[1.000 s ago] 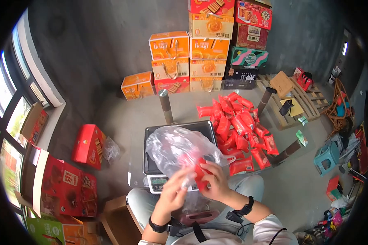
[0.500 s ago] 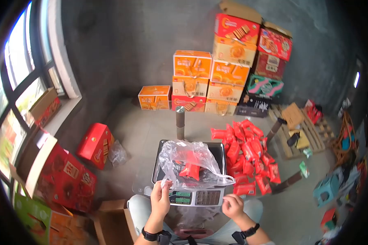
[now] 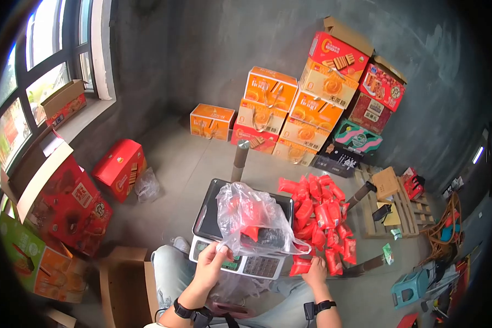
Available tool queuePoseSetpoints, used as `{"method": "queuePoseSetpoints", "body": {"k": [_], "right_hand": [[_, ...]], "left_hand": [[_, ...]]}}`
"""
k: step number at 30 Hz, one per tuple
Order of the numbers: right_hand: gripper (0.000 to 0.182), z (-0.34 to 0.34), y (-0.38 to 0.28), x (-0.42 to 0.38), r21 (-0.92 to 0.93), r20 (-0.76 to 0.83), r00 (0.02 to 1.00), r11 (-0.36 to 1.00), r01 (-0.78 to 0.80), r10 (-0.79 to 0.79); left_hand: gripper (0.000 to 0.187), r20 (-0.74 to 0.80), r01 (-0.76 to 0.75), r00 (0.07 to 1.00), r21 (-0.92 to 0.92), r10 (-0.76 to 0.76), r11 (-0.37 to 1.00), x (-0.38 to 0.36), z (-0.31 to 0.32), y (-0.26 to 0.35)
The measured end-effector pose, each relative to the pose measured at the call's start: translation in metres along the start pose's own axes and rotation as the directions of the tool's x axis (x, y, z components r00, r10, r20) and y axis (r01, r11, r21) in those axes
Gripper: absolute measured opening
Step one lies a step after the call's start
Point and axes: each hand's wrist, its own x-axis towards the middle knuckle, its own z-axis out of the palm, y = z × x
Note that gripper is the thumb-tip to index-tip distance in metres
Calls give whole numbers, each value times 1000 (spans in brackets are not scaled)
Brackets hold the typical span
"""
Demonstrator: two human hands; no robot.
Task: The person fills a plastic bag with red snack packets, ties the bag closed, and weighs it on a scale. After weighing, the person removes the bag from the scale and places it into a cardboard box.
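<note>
Two hands: left hand (image 3: 212, 266) pinching bag (image 3: 251, 218) edge, right hand (image 3: 315, 271) closed on packet (image 3: 301, 266).

The scale (image 3: 240, 235) sits at lower centre of the frame, just above the person's knees. On its platform lies the plastic bag (image 3: 254, 218), with packets inside it. The left hand (image 3: 210, 265) touches the bag's lower left edge, over the scale's front. To the right of the scale the heap of packets (image 3: 320, 213) spreads across the worktop (image 3: 361, 268); the right hand (image 3: 314, 271) rests at the heap's lower edge. Behind, in the upper centre, stacked cartons (image 3: 311, 104) stand against the wall. More boxes (image 3: 65, 202) lie at the left, beneath the window (image 3: 33, 82).
</note>
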Motion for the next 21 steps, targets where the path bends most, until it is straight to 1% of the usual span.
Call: {"method": "queuePoseSetpoints", "body": {"k": [2,3,4,6,7,8,10,11,12,14,16,17,18,20,21], "right_hand": [[66,-5,-13,-11,69,-55,998,998,-11,15],[64,-9,-18,-21,196,-108,994,981,-1,23],[64,-11,-21,-29,189,-104,994,982,-7,28],[62,-11,-26,-48,382,-349,937,907,175,-33],[68,-12,-30,-54,412,-466,883,869,273,-56],[68,-23,-42,-58,402,-461,886,879,257,-48],[74,-65,-78,-65,698,-223,973,687,201,-58],[75,-86,-97,-63,757,-204,971,609,235,-121],[75,-99,-115,-59,812,-191,964,522,262,-186],[74,-84,-137,-50,763,-452,853,381,522,-262],[77,-69,-146,-36,661,-490,765,394,638,-418],[75,-82,-158,-25,597,-480,746,450,664,-462],[74,-97,-175,-13,527,-471,724,498,689,-504],[73,-108,-200,7,399,-392,783,677,618,-483],[73,-106,-207,15,401,-364,820,721,566,-441]], "left_hand": [[15,-3,-61,998,56,61,997,1,-6,5],[12,-24,-63,998,18,64,998,0,-9,3],[11,-34,-82,996,19,83,996,-2,-10,6],[12,-25,-82,996,60,83,995,-5,-15,6],[18,-10,-137,990,47,138,989,-3,-15,4],[33,2,-171,985,3,171,985,-2,-14,0],[48,36,-201,979,10,200,980,-1,-11,-6],[58,63,-199,978,25,197,980,-2,-9,-7],[60,88,-211,974,35,207,977,-4,-5,-5],[63,136,-200,971,25,195,979,-11,-2,-9],[67,206,-190,964,104,166,976,-17,-2,-12],[66,253,-238,947,137,199,961,-17,-2,-12],[64,285,-336,921,243,265,910,-16,-3,-14],[66,337,-404,897,370,285,836,-17,1,2],[66,327,-408,898,363,296,838,-16,0,5]]}}
